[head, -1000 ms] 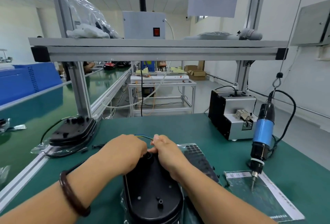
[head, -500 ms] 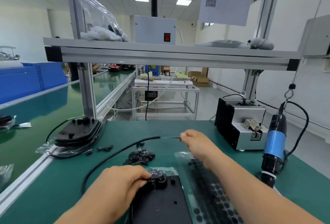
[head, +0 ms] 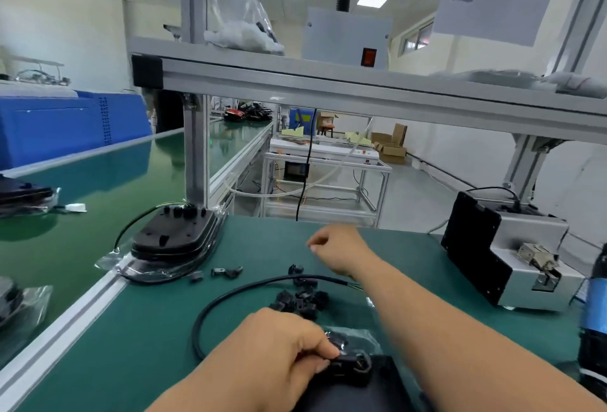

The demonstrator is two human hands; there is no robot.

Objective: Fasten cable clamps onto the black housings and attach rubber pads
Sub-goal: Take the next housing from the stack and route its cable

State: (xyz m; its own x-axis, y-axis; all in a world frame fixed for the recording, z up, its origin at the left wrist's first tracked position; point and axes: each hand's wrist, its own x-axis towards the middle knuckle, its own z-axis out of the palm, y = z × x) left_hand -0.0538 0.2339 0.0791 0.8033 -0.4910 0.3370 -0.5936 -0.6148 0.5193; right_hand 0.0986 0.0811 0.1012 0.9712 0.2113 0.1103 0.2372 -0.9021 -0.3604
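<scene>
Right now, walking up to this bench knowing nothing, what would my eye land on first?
Two bare arms dominate: the left hand grips the end of a black housing at the bottom edge, while the right hand hovers, fingers curled, over the green table. Between them a black cable loops past a pile of small black clamps; a stack of bagged housings sits at the left.
</scene>
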